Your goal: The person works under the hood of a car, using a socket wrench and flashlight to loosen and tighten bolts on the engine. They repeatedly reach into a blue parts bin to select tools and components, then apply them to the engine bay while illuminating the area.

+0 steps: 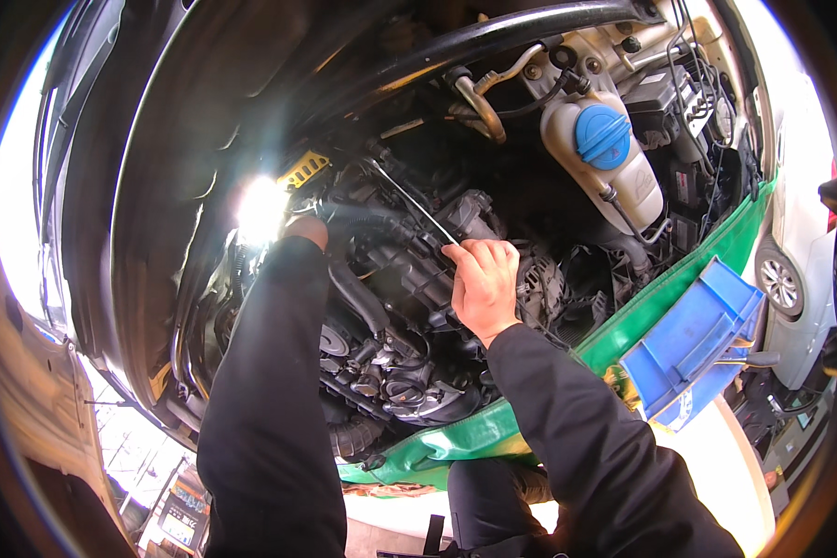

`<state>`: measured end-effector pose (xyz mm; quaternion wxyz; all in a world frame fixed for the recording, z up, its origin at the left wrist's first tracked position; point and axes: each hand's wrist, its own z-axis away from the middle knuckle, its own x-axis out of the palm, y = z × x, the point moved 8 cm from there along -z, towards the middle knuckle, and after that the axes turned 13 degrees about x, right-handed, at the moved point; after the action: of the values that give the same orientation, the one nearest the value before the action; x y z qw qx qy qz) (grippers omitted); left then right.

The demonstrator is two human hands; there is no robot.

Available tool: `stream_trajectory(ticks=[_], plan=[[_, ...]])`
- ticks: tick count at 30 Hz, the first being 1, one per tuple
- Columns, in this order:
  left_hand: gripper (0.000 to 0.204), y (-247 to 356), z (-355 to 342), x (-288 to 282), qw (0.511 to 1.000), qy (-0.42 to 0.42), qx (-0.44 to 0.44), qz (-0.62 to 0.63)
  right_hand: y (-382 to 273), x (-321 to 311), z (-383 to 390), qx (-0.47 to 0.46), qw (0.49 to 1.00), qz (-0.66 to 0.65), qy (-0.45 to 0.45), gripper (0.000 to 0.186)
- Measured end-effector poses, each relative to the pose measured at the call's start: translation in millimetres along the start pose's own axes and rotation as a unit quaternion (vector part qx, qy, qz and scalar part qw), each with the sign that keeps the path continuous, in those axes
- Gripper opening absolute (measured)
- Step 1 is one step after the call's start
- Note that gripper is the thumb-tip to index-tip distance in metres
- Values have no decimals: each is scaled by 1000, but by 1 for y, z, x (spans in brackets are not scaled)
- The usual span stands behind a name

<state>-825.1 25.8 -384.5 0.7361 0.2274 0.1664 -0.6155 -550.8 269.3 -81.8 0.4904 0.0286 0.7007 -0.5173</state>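
My right hand (486, 284) is closed round the near end of a thin, shiny metal rod (414, 203). The rod slants up and leftward over the engine (395, 265), and its far tip is lost among the dark parts. My left hand (309, 229) reaches deep into the far left of the engine bay. Only the back of it shows past the black sleeve, so its fingers are hidden. Right beside it glares a bright work light (262, 212), with a yellow slotted piece (304, 170) just beyond. Whether my left hand touches the light cannot be made out.
A white coolant tank (640, 193) with a blue cap (603, 137) stands at the far right of the bay. A green cover (665, 290) drapes the near and right edges. On it sits a blue tray (693, 339). A black hose (521, 33) crosses above.
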Motion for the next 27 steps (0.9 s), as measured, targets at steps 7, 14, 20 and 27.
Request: stream_trajectory(ticks=[7,14,20,27], plan=[[20,-3,-9,-2,1000,-1,6,-4,-1,0,-1,-2,1000,-2,1,33],[20,-4,-16,3,1000,-7,12,-12,0,-1,-1,1,1000,-9,1,33],[20,-4,-17,10,999,-17,14,-23,2,0,0,7,1000,-15,-6,35],[20,-15,-19,35,998,-42,23,-51,4,1,-1,14,1000,-12,-10,36]])
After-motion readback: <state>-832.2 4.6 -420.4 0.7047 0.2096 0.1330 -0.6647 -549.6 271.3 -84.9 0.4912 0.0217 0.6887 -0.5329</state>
